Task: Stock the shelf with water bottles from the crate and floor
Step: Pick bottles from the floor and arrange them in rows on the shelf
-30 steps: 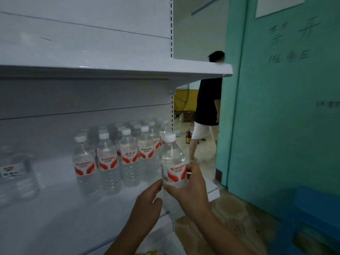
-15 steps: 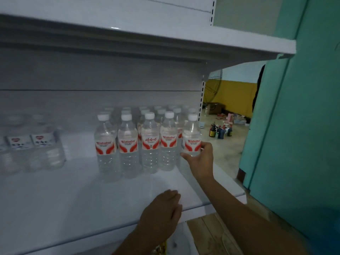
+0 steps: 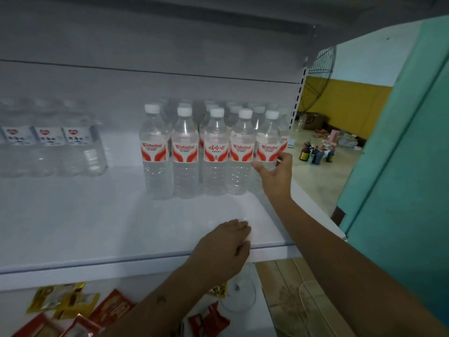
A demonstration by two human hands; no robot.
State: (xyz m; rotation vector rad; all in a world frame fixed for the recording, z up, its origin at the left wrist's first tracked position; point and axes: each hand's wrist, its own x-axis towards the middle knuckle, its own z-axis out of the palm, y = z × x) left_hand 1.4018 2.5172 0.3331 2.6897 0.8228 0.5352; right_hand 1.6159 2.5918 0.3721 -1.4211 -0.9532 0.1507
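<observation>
Two bare forearms with no sleeves in view, left hand (image 3: 224,249) and right hand (image 3: 275,175) without gloves, small dark mark (image 3: 161,299) on the left forearm

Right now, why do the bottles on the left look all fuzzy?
Head view: the left water pack sits at the wide lens's soft, dim edge; the front row by the right hand is sharper; shelf lines bend.
</observation>
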